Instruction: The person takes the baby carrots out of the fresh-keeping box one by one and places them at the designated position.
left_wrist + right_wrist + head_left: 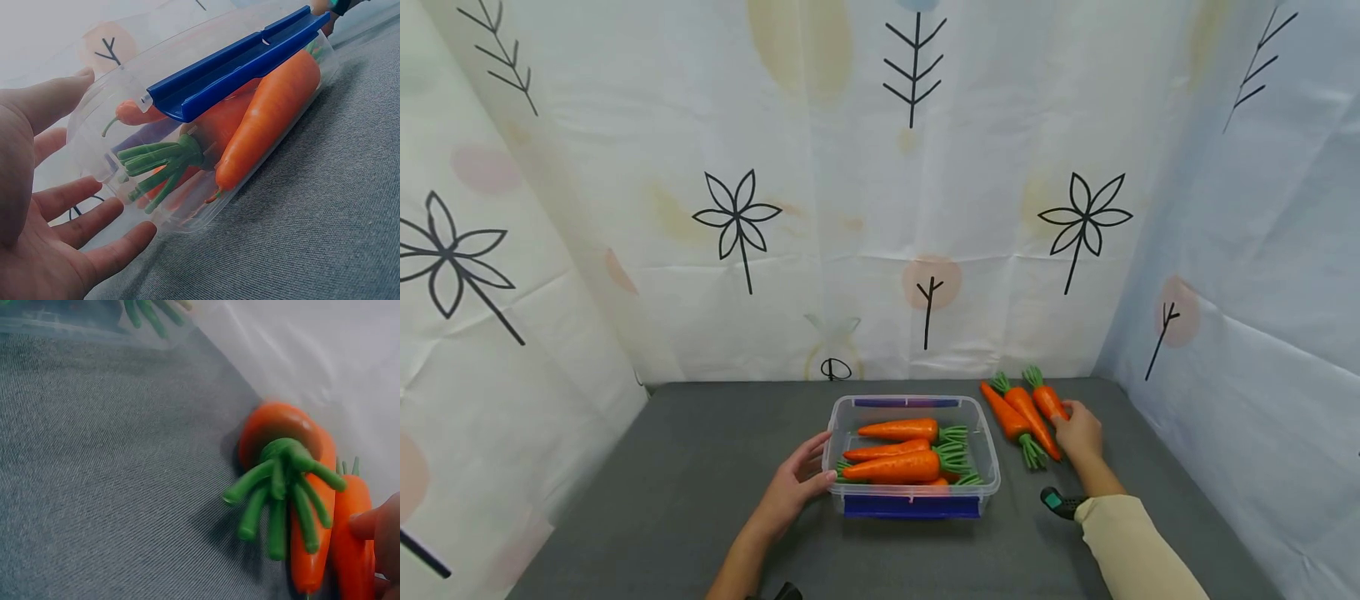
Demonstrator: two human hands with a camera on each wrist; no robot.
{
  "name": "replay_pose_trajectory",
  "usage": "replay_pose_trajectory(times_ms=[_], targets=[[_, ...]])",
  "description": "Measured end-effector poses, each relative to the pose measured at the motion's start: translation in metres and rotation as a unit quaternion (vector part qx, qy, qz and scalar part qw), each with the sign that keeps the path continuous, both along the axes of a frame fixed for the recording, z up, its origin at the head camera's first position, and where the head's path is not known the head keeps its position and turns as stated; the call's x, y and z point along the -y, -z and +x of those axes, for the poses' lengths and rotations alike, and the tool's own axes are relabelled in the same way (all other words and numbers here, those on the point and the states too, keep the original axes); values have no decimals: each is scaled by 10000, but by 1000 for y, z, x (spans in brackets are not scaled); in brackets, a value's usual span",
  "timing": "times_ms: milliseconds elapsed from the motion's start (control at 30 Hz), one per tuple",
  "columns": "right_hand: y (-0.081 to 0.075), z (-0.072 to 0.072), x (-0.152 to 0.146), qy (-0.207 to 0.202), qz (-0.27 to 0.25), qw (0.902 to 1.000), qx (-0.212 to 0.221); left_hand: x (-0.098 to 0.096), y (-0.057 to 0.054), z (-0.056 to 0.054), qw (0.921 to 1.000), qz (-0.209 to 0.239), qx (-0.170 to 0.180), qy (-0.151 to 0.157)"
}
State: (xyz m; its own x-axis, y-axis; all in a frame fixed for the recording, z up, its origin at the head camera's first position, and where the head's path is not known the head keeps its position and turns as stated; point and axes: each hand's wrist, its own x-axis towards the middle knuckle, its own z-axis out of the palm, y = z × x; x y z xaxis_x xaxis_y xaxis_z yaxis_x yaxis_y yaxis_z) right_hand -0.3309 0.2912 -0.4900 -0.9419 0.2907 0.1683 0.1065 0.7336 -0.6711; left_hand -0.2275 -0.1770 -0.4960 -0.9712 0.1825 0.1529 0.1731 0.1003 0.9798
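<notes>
My left hand (790, 485) is at the left end of a clear plastic box (990, 467) with blue latches. In the left wrist view its fingers (119, 253) are spread and relaxed along the box's end wall. Several orange carrots (891, 467) with green tops lie inside the box. To the right of the box, my right hand (1081, 429) pinches the rightmost carrot (1047, 401) of three on the table, its thumb on the side of that carrot in the right wrist view. The middle carrot (1032, 414) and the left carrot (1002, 413) lie beside it.
A dark grey cloth (700, 483) covers the table. Behind and on both sides hangs a white curtain (865, 208) printed with leaves and flowers. A black band with a device (1060, 503) is on my right wrist.
</notes>
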Motion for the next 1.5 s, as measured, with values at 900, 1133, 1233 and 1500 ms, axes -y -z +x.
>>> replay_pose_trajectory(times_ms=[900, 1133, 1233, 1500], targets=[[-18, -2, 2, -132, 192, 9995, 206, -1, 0, 2, 9998, 23, 147, -100], [-53, -7, 20, -439, 272, 9984, 224, -1, 1, -1, 9999, 93, 101, -45], [-68, -7, 33, -615, 158, 9978, 167, 0, 2, -1, 9999, 98, 119, -54], [-92, -6, 62, -1318, -265, 9907, -219, 0, 2, -1, 9997, 114, 183, -80]])
